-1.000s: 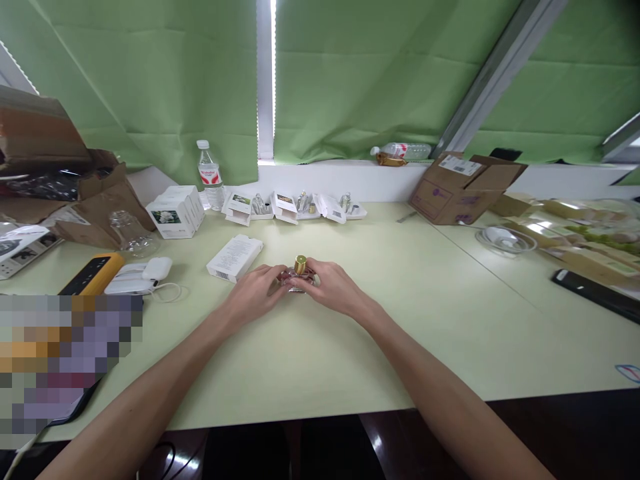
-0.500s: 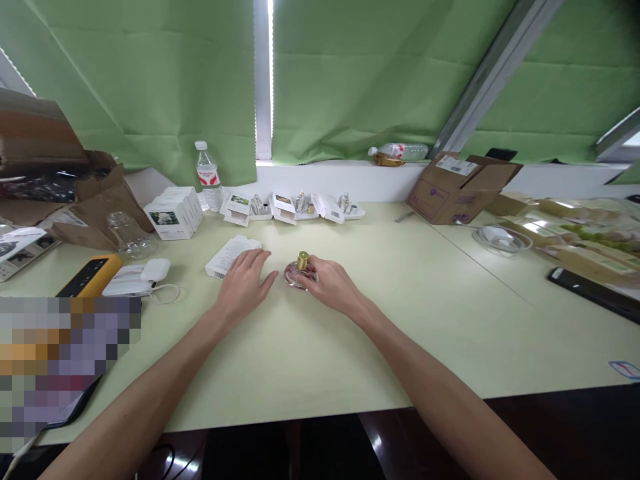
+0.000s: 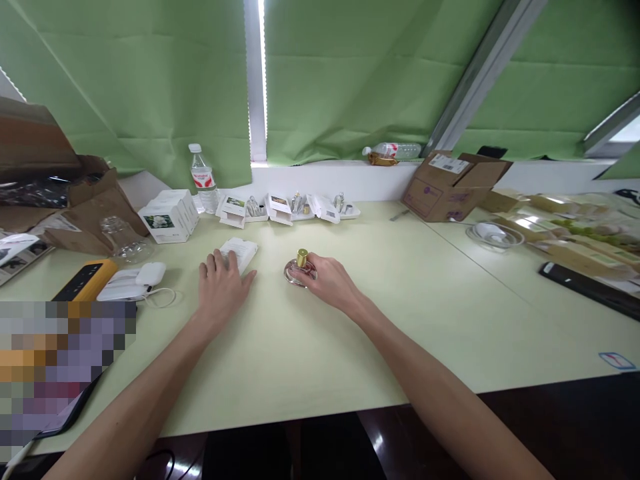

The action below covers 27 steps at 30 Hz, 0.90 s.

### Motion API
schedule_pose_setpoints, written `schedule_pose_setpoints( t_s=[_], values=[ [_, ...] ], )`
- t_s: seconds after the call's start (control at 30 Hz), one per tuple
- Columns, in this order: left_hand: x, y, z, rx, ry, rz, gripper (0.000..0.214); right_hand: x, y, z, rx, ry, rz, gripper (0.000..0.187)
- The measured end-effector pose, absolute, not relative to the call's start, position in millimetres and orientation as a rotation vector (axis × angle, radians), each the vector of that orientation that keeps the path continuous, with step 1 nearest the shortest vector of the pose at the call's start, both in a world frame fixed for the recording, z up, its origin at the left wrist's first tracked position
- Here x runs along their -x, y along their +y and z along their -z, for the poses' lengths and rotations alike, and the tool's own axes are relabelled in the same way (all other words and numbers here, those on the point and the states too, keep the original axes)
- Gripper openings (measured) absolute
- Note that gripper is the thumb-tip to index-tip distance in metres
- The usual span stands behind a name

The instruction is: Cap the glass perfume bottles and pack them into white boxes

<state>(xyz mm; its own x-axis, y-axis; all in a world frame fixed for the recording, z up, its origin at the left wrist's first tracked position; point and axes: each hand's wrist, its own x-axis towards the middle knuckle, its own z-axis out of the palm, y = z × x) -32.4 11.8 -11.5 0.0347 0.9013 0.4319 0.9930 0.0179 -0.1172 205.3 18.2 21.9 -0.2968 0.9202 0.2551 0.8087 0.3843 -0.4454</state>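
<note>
A round glass perfume bottle point(image 3: 290, 272) with a gold cap point(image 3: 302, 257) stands upright on the table. My right hand point(image 3: 331, 283) is closed round its right side, thumb in front. To the left, my left hand point(image 3: 223, 285) lies over the near left part of a white printed box point(image 3: 242, 251). Its fingers are spread and its thumb stretches out to the right. The fingers hide part of the box, and whether they press on it I cannot make out.
Along the back wall stand opened white cartons point(image 3: 280, 208) with small bottles in trays. Stacked white boxes point(image 3: 169, 217), a water bottle point(image 3: 203, 179) and a clear jar point(image 3: 123, 240) are at the left. A cardboard box point(image 3: 440, 190) and a coiled cable point(image 3: 495, 235) sit at the right.
My left hand has moved left and come down over the white box, which now points more away from me. The right hand stays on the perfume bottle. The view has shifted slightly.
</note>
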Motion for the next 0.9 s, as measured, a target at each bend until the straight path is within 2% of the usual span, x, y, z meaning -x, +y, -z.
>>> schedule_pose_setpoints(
  t_s=[0.2, 0.53, 0.77, 0.9],
  values=[
    [37, 11, 6, 1.923, -1.980, 0.370, 0.054, -206, 18, -22, 1.473, -2.173, -0.335, 0.028],
    [35, 10, -7, 2.026, -2.185, 0.355, 0.060, -206, 17, -22, 1.461, -2.181, -0.347, 0.027],
    [31, 10, -11, 2.336, -2.327, 0.602, 0.072, -206, 17, -24, 1.471, -2.192, -0.314, 0.027],
    [30, 10, -10, 2.421, -2.284, 0.647, 0.067, -206, 18, -22, 1.471, -2.200, -0.295, 0.027]
  ],
)
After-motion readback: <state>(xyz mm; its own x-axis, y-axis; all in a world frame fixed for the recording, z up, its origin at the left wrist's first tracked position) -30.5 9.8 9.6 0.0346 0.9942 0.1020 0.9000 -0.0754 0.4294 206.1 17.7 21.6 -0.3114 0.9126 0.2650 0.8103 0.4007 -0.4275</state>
